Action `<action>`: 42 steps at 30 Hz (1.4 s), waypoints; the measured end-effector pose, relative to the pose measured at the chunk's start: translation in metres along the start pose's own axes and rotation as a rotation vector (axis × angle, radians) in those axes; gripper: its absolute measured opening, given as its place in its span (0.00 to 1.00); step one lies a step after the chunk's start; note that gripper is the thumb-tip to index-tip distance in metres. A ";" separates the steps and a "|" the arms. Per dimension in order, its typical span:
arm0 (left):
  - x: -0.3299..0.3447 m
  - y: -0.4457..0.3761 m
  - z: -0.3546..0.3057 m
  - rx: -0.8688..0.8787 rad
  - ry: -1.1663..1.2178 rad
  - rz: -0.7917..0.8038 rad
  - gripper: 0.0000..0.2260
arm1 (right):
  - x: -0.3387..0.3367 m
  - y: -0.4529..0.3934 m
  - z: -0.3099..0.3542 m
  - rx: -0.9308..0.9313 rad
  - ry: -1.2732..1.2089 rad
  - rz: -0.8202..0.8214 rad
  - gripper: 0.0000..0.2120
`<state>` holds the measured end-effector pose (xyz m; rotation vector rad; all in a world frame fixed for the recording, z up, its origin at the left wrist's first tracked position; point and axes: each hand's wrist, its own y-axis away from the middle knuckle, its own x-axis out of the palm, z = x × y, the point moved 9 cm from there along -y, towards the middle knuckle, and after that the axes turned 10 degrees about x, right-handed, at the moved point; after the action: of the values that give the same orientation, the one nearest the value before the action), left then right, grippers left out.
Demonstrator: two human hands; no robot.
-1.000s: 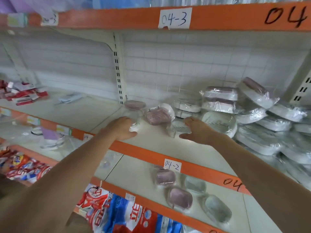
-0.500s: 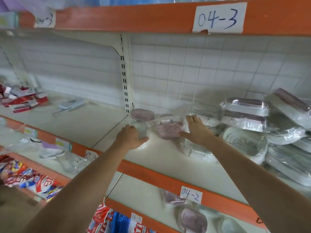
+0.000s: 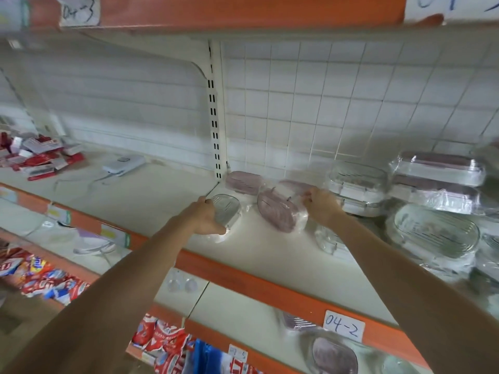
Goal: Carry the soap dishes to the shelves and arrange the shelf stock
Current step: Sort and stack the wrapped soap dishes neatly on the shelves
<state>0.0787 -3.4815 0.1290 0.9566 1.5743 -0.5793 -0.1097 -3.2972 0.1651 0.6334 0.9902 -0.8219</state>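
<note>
Our left hand (image 3: 206, 218) is closed around the near end of a clear wrapped soap dish (image 3: 226, 213), thumb under and fingers over it, on the shelf (image 3: 270, 255) near the upright post (image 3: 216, 109). Our right hand (image 3: 320, 205) pinches the far end of a pink wrapped soap dish (image 3: 279, 210), which lies tilted just beside the clear one; another pink dish (image 3: 243, 182) sits behind, against the tiled wall (image 3: 337, 103).

We think the main risk is the plastic wrap: it looks slippery, so a dish may slide out of the fingers or only the film may be pulled. The right forearm passes close to the heap of wrapped dishes (image 3: 432, 206) on the right, which is stacked loosely; a push there could make it fall over the orange shelf edge (image 3: 256, 282).

The shelf is smooth and pale, with much free room to the left, and it carries a label "04-2" (image 3: 343, 327).
</note>
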 end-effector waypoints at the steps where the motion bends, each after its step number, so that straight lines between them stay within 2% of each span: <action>1: -0.001 0.000 0.003 0.003 0.000 0.013 0.34 | -0.001 -0.002 -0.003 0.032 0.000 -0.016 0.16; 4: 0.001 -0.003 0.004 0.007 0.000 0.030 0.35 | -0.006 -0.008 -0.012 0.131 -0.007 -0.088 0.19; 7: 0.005 -0.008 0.003 0.000 -0.008 0.015 0.39 | -0.009 -0.009 -0.009 0.125 0.032 -0.122 0.20; 11: 0.005 -0.014 0.002 -0.007 0.028 -0.022 0.41 | -0.006 -0.002 0.008 -0.006 0.103 -0.144 0.17; 13: 0.006 -0.017 0.000 0.000 0.050 -0.020 0.40 | -0.001 -0.002 0.014 -0.070 0.088 -0.135 0.21; 18: 0.005 -0.021 -0.005 0.008 0.055 -0.032 0.39 | 0.025 0.000 0.017 -0.149 -0.004 0.032 0.40; 22: 0.006 -0.023 -0.007 -0.001 0.038 -0.049 0.38 | 0.048 0.013 0.028 -0.247 -0.092 0.179 0.42; 24: 0.007 -0.024 -0.008 -0.018 0.027 -0.055 0.38 | 0.055 0.020 0.034 -0.295 -0.018 0.186 0.43; 27: 0.008 -0.024 -0.010 -0.028 0.011 -0.055 0.40 | 0.062 0.025 0.035 -0.271 0.097 0.186 0.43; 32: 0.008 -0.024 -0.009 -0.021 0.009 -0.053 0.40 | 0.067 0.035 0.041 -0.367 0.544 0.081 0.45; 34: 0.009 -0.023 -0.009 -0.012 0.004 -0.053 0.39 | 0.067 0.037 0.041 -0.397 0.597 0.053 0.43; 36: 0.008 -0.022 -0.009 0.001 0.002 -0.054 0.39 | 0.063 0.036 0.041 -0.388 0.524 0.056 0.36; 38: 0.007 -0.020 -0.006 0.013 0.006 -0.050 0.38 | 0.051 0.036 0.040 -0.333 0.315 0.132 0.24; 40: 0.005 -0.018 0.001 0.017 0.011 -0.042 0.38 | 0.042 0.038 0.031 -0.243 -0.049 0.288 0.07; 42: 0.004 -0.016 0.008 0.017 0.017 -0.032 0.39 | 0.042 0.041 0.017 -0.094 -0.495 0.490 0.05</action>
<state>0.0700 -3.4954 0.1213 0.9521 1.6049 -0.6092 -0.0547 -3.3012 0.1382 0.5247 0.3922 -0.4560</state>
